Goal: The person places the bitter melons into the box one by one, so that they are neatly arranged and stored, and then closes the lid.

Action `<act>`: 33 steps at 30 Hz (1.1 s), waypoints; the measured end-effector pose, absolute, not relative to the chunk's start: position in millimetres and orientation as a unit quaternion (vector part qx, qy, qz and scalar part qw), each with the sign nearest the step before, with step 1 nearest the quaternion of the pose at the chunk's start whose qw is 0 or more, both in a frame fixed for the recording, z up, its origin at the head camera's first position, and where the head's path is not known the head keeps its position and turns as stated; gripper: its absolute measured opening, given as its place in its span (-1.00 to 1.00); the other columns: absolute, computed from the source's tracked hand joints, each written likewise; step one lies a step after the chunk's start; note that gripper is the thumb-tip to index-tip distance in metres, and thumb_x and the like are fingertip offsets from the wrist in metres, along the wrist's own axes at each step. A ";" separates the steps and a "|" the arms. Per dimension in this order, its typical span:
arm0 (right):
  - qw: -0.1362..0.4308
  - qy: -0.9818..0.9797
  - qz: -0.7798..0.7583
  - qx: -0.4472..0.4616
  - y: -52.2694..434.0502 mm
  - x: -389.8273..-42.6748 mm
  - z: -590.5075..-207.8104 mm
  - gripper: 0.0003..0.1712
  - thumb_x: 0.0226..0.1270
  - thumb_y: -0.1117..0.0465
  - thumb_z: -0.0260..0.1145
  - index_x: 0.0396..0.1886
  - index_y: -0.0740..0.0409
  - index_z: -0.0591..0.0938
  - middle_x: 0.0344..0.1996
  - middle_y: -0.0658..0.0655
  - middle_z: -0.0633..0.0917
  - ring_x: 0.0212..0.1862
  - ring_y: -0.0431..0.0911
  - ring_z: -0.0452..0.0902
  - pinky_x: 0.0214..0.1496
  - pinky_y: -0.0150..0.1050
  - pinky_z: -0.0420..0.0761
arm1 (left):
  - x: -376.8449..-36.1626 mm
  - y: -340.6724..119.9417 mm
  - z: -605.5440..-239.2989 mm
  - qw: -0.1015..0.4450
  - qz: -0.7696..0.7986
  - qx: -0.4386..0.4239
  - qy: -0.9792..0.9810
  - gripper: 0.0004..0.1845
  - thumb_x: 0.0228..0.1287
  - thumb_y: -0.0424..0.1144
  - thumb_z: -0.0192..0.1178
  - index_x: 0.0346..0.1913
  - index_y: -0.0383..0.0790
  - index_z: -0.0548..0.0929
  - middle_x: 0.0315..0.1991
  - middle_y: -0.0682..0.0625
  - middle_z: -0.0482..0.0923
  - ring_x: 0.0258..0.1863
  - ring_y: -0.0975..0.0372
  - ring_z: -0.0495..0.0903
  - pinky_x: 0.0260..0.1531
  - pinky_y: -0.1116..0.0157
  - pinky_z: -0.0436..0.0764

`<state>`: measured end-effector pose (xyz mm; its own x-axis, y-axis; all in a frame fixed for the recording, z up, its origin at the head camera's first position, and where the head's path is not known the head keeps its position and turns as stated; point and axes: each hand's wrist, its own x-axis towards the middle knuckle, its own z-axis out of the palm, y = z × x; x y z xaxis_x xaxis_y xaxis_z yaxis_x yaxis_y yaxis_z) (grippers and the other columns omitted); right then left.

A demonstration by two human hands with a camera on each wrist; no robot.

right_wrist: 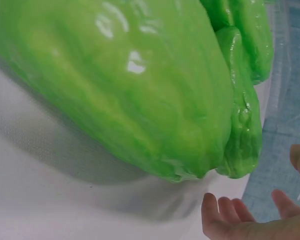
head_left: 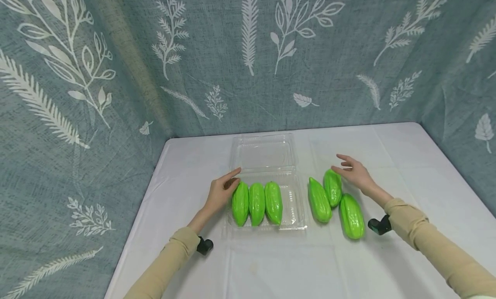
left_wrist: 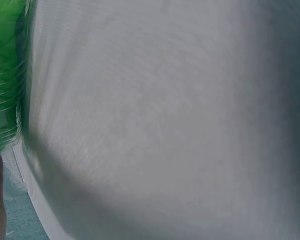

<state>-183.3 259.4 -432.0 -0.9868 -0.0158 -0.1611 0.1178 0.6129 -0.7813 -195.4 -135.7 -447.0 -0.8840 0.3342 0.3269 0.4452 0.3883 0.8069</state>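
A clear plastic clamshell box point(head_left: 296, 204) lies open on the white table, its lid point(head_left: 263, 152) folded back. Three green ridged gourds point(head_left: 256, 202) lie side by side in its left part. My left hand point(head_left: 228, 183) rests at the box's left rim, fingers loose, touching the leftmost gourd point(head_left: 240, 202), which shows through the plastic in the left wrist view point(left_wrist: 5, 75). Three loose gourds lie to the right of the box. My right hand point(head_left: 342, 165) is spread open over the far end of the middle one point(head_left: 332, 187). The nearest loose gourd point(right_wrist: 120, 85) fills the right wrist view, with my fingertips point(right_wrist: 230, 215) below it.
The white tablecloth point(head_left: 279, 264) stretches toward me, with its left edge close to my left arm. A blue-grey leaf-patterned curtain point(head_left: 248, 58) closes in the back and both sides. The right part of the box base holds no gourd.
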 end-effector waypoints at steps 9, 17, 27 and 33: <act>0.103 0.897 -0.430 0.017 259.3 -183.0 -438.5 -0.21 0.29 -0.08 0.09 0.34 0.27 0.10 0.22 0.49 0.20 0.23 0.33 0.13 0.13 0.16 0.36 | -195.9 -135.7 -448.7 0.046 -0.506 -0.228 -0.831 -0.63 0.22 -0.47 0.06 0.12 -0.36 0.45 0.14 -0.25 0.39 -0.04 -0.09 0.52 -0.03 0.15 0.52; 0.122 0.900 -0.419 -0.008 261.6 -181.9 -441.2 -0.28 0.29 -0.02 0.12 0.31 0.29 0.18 0.16 0.50 0.28 0.19 0.32 0.19 0.07 0.08 0.45 | -196.1 -135.5 -448.6 0.050 -0.505 -0.230 -0.830 -0.63 0.22 -0.47 0.06 0.12 -0.36 0.45 0.13 -0.25 0.40 -0.04 -0.10 0.52 -0.01 0.16 0.51; 0.124 0.909 -0.399 -0.013 261.2 -182.2 -440.5 -0.30 0.27 -0.05 0.13 0.28 0.27 0.24 0.15 0.50 0.30 0.18 0.33 0.21 0.07 0.13 0.42 | -196.0 -134.7 -448.4 0.050 -0.502 -0.220 -0.835 -0.63 0.22 -0.45 0.07 0.12 -0.32 0.46 0.13 -0.21 0.41 -0.05 -0.04 0.54 -0.03 0.14 0.53; 0.130 0.911 -0.391 -0.021 262.8 -183.5 -443.6 -0.29 0.24 -0.06 0.16 0.26 0.27 0.28 0.14 0.50 0.31 0.17 0.32 0.21 0.07 0.17 0.39 | -196.3 -134.6 -448.3 0.051 -0.504 -0.223 -0.833 -0.63 0.22 -0.47 0.07 0.11 -0.36 0.46 0.12 -0.23 0.41 -0.05 -0.06 0.53 -0.03 0.13 0.53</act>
<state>-183.5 262.8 -443.6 -0.9653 -0.1402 -0.2202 0.0632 0.6928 -0.7184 -196.3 -134.6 -448.3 -0.8950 0.3207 0.3100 0.4234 0.3921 0.8167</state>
